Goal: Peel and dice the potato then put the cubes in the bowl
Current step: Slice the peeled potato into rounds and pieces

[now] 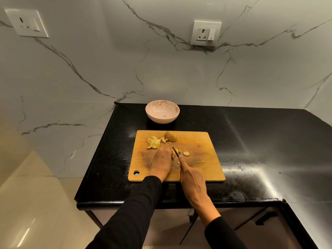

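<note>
A: What does the board (197,159) look like?

B: A flat rectangle of orange-brown wood with rounded corners and a round hole (136,173) in its near-left corner. Its middle is scuffed grey with cut marks. It lies on a glossy black speckled counter (260,141).

A: And the potato?

B: It is in several parts. A rounded chunk (170,136), dull tan and smooth, sits near the far edge. To its left is a heap of pale yellow cubes (154,142) — angular, mixed with a few curved slivers. A small round slice (186,153) lies flat to the right of the knife (175,152).

A: What are the hands doing?

B: The left hand (162,161) is knuckles up, fingers curled down onto a yellow piece (177,151) beside the blade; most of that piece is hidden, so how tight the grip is cannot be told. The right hand (192,178) is wrapped round the knife's handle with the index finger stretched along the top. The thin metal blade points away from the person and meets the piece just right of the left fingertips.

A: And the bowl (162,111)?

B: Round, pale pink with brown mottling inside, matte — it stands on the counter beyond the board, apart from it. Only a tiny speck shows at its bottom.

A: Behind it?

B: A white marble-look wall (107,60) with grey veins, carrying two white square sockets (206,33).
</note>
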